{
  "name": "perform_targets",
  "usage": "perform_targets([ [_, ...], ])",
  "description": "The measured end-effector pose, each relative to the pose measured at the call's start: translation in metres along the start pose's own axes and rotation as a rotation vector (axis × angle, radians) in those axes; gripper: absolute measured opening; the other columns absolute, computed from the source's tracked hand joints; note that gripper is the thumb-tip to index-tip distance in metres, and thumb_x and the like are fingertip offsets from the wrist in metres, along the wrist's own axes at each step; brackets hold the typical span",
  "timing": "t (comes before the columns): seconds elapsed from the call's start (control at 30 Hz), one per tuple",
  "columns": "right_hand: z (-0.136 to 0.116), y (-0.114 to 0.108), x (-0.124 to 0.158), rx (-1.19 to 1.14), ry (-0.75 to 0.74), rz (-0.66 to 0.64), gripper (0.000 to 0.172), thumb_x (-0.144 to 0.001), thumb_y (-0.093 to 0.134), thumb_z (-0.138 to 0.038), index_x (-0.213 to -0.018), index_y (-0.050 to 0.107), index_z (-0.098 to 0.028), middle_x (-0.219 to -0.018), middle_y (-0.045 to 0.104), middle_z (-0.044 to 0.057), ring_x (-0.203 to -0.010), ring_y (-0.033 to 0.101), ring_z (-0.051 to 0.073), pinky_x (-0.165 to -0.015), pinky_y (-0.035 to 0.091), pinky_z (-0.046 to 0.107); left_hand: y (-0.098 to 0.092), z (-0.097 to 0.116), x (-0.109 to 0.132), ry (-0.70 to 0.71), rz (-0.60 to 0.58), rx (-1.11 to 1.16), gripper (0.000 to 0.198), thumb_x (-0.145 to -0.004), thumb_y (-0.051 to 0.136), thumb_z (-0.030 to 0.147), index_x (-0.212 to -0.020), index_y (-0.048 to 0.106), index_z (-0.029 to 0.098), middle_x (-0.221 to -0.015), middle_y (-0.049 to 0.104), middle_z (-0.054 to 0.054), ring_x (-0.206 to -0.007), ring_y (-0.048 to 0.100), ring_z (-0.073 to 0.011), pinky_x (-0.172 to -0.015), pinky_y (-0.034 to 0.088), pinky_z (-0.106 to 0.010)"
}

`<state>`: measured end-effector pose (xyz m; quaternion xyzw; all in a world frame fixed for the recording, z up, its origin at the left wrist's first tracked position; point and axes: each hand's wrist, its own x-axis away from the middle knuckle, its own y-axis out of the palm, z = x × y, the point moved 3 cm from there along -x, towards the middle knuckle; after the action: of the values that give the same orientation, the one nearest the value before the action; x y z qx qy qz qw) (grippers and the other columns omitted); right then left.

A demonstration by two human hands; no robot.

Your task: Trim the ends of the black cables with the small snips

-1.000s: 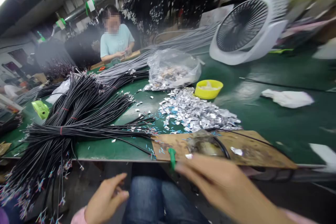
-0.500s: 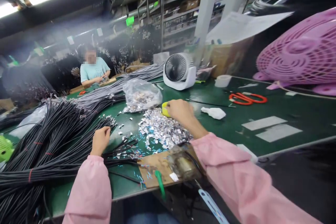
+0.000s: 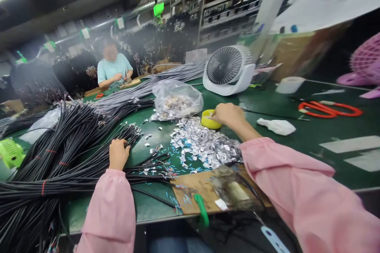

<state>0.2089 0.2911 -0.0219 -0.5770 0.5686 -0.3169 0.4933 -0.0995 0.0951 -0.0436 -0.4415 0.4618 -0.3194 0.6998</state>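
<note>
My left hand (image 3: 118, 153) rests curled on the black cables (image 3: 68, 146) spread over the green table (image 3: 303, 142), its fingers closed around a few cable ends. Across a heap of small silver foil pieces (image 3: 204, 144), my right hand (image 3: 227, 114) reaches to the yellow bowl (image 3: 208, 121), with its fingertips pinched at the bowl's rim. What they pinch is hidden. A brown board (image 3: 192, 191) with a small device and a green-handled tool (image 3: 202, 209) lies at the table's near edge.
A clear bag of foil pieces (image 3: 175, 101), a white fan (image 3: 227, 69), a white cloth (image 3: 277, 126), a tape roll (image 3: 289, 85) and orange scissors (image 3: 329, 108) lie further out. Grey cables (image 3: 166, 81) run toward a seated person (image 3: 114, 69) at the far end. A pink fan (image 3: 366, 63) stands right.
One second ago both hands were low over my lap. They rose to the table: the left onto the black cables, the right to the yellow bowl. The view has since shifted slightly.
</note>
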Motion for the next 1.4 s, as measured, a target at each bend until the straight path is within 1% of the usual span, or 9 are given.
perform_targets([
  [0.2,-0.043,-0.024,0.038,-0.081,-0.168,0.064,0.017,-0.081,0.053,-0.026,-0.077,0.066,-0.017,-0.091,0.068,0.014,-0.094,0.061,0.029,-0.076,0.045,0.036,-0.009,0.010,0.004,0.008,0.052,0.039,0.014,-0.085,0.049,0.017,-0.084,0.062,0.015,-0.086,0.062,-0.010,-0.088,0.058,-0.0225,-0.079,0.044,-0.033],
  [0.33,-0.098,0.003,0.081,-0.231,-0.540,-0.227,0.008,-0.066,0.064,-0.013,-0.065,0.064,-0.021,-0.068,0.070,0.000,-0.066,0.065,0.017,-0.062,0.046,0.024,-0.008,0.034,0.015,0.121,0.035,0.106,0.017,-0.088,0.045,0.022,-0.094,0.059,0.017,-0.089,0.062,-0.008,-0.084,0.059,-0.0200,-0.076,0.044,-0.030],
  [0.47,-0.122,0.032,0.107,-0.312,-0.691,-0.349,0.022,-0.056,0.068,-0.004,-0.067,0.061,-0.022,-0.067,0.069,0.001,-0.065,0.064,0.019,-0.059,0.045,0.025,0.007,0.059,0.028,0.298,-0.060,0.198,0.012,-0.085,0.049,0.022,-0.087,0.061,0.019,-0.086,0.063,-0.005,-0.080,0.060,-0.0178,-0.072,0.045,-0.026],
  [0.6,-0.119,0.043,0.113,-0.379,-0.690,-0.399,0.029,-0.059,0.065,-0.001,-0.077,0.057,-0.022,-0.069,0.068,0.000,-0.064,0.063,0.017,-0.057,0.045,0.024,0.011,0.065,0.030,0.333,-0.064,0.311,0.015,-0.086,0.049,0.019,-0.095,0.060,0.018,-0.084,0.063,-0.004,-0.077,0.059,-0.0146,-0.071,0.045,-0.023],
  [0.77,-0.110,0.037,0.108,-0.384,-0.605,-0.390,0.027,-0.054,0.064,0.001,-0.057,0.051,-0.023,-0.046,0.053,-0.005,-0.047,0.053,0.014,-0.048,0.036,0.024,-0.010,0.064,0.029,0.232,-0.095,0.594,0.040,-0.086,0.044,0.018,-0.126,0.049,0.020,-0.061,0.053,0.006,-0.050,0.045,-0.0082,-0.055,0.039,-0.018],
  [0.9,-0.098,0.023,0.097,-0.423,-0.475,-0.251,0.021,-0.063,0.061,-0.015,-0.049,0.046,-0.021,-0.043,0.045,-0.003,-0.045,0.046,0.014,-0.047,0.030,0.025,-0.033,0.064,0.022,0.148,-0.127,0.741,0.030,-0.084,0.046,0.021,-0.107,0.065,0.017,-0.072,0.064,0.001,-0.056,0.049,-0.0086,-0.056,0.040,-0.019],
  [1.03,-0.097,-0.002,0.088,-0.570,-0.382,-0.097,0.036,-0.079,0.046,-0.039,-0.049,0.036,-0.020,-0.046,0.043,-0.001,-0.050,0.048,0.015,-0.048,0.031,0.025,-0.047,0.064,0.004,0.124,-0.089,0.721,0.019,-0.079,0.054,0.020,-0.085,0.071,0.015,-0.073,0.068,-0.002,-0.059,0.055,-0.0111,-0.058,0.043,-0.021],
  [1.23,-0.137,-0.019,0.096,-0.954,-0.423,-0.133,0.019,-0.082,0.034,-0.031,-0.085,0.048,-0.018,-0.062,0.055,-0.001,-0.048,0.051,0.011,-0.047,0.040,0.023,-0.048,0.067,0.010,0.061,0.100,0.727,0.011,-0.078,0.057,0.021,-0.075,0.065,0.015,-0.070,0.063,-0.003,-0.064,0.058,-0.0129,-0.059,0.045,-0.023],
  [1.4,-0.145,-0.009,0.113,-1.014,-0.420,-0.112,0.030,-0.070,0.054,-0.045,-0.059,0.054,-0.016,-0.047,0.037,-0.005,-0.046,0.034,0.009,-0.044,0.027,0.022,-0.046,0.077,0.039,0.129,0.376,0.643,0.011,-0.079,0.055,0.016,-0.069,0.060,0.017,-0.067,0.053,0.000,-0.062,0.054,-0.0110,-0.056,0.043,-0.021],
])
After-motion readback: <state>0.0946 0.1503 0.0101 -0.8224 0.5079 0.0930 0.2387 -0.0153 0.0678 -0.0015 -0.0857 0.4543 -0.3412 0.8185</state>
